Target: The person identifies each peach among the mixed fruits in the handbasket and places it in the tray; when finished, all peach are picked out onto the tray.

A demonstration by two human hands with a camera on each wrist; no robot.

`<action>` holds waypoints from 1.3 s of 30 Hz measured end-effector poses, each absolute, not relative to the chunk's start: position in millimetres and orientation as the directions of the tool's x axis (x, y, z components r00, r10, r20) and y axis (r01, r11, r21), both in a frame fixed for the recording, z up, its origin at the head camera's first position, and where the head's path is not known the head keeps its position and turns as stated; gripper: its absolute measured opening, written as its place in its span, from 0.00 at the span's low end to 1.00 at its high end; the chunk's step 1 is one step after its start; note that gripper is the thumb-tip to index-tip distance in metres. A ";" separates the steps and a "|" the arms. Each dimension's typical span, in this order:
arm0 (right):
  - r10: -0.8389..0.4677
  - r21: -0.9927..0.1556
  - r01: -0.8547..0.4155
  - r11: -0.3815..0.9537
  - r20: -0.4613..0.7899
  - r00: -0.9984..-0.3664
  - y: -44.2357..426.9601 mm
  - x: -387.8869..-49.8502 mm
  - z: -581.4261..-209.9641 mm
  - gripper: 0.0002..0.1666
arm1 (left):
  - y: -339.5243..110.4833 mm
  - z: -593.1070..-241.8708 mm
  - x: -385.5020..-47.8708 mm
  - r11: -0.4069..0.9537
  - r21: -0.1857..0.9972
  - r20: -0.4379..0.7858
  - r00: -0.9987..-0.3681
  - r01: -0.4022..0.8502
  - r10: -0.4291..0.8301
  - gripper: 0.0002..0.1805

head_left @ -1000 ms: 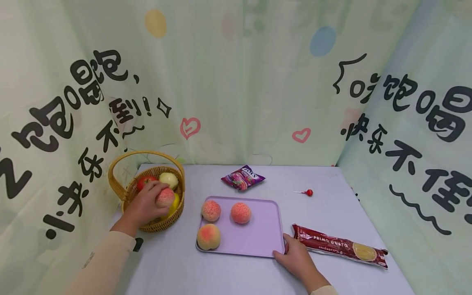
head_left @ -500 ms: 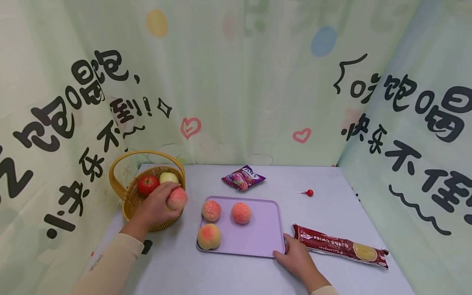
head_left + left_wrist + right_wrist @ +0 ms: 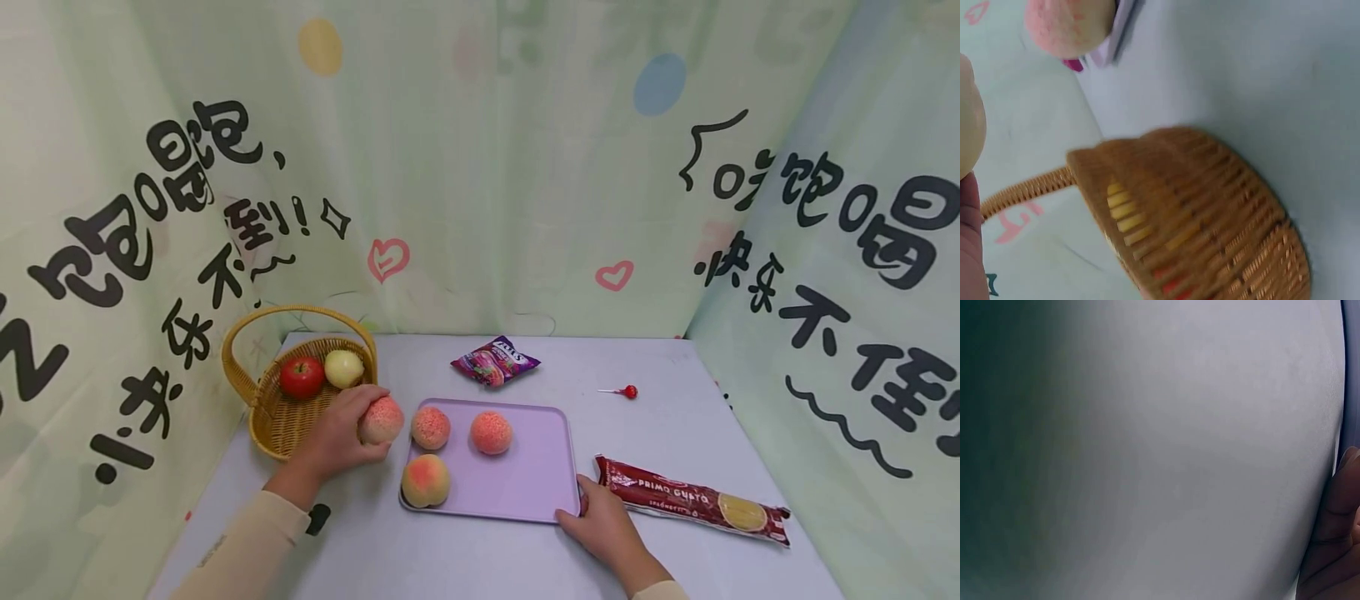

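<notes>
My left hand grips a pinkish peach in the air, between the wicker basket and the lilac tray. That peach is cut off at the edge of the left wrist view. On the tray lie a speckled peach, another pink peach and a yellow-orange peach. The basket holds a red tomato-like fruit and a pale round fruit or onion. Something yellow shows through its slats in the left wrist view. My right hand holds the tray's near right corner.
A purple snack bag lies behind the tray. A red lollipop is at the back right. To the right of the tray lies a dark red spaghetti packet. The basket's tall handle arches over it. Curtains surround the table.
My left hand has carried the peach rightward out of the basket towards the tray, uncovering the tomato-like and pale fruits. My right hand and the tray have stayed put.
</notes>
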State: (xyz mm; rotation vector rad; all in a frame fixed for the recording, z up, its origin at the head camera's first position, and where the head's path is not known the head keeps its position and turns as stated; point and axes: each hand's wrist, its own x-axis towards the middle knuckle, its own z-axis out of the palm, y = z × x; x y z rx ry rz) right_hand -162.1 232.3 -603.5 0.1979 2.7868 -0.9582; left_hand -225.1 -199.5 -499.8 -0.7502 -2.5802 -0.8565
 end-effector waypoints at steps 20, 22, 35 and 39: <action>0.069 -0.597 0.191 0.779 -0.221 -0.973 231.3 -161.5 -603.8 0.51 | -144.0 -516.4 -211.9 0.546 0.548 0.447 -0.773 0.634 0.449 0.39; 0.068 -0.592 0.189 0.784 -0.221 -0.973 231.5 -162.1 -603.7 0.51 | -139.3 -517.7 -211.1 0.534 0.566 0.440 -0.778 0.628 0.448 0.39; 0.058 -0.583 0.164 0.795 -0.197 -0.979 230.8 -161.9 -600.0 0.50 | -106.2 -528.6 -207.4 0.490 0.555 0.426 -0.736 0.672 0.526 0.37; 0.054 -0.586 0.140 0.798 -0.162 -0.985 230.7 -161.1 -599.0 0.48 | -94.2 -533.7 -206.9 0.461 0.546 0.434 -0.707 0.700 0.558 0.36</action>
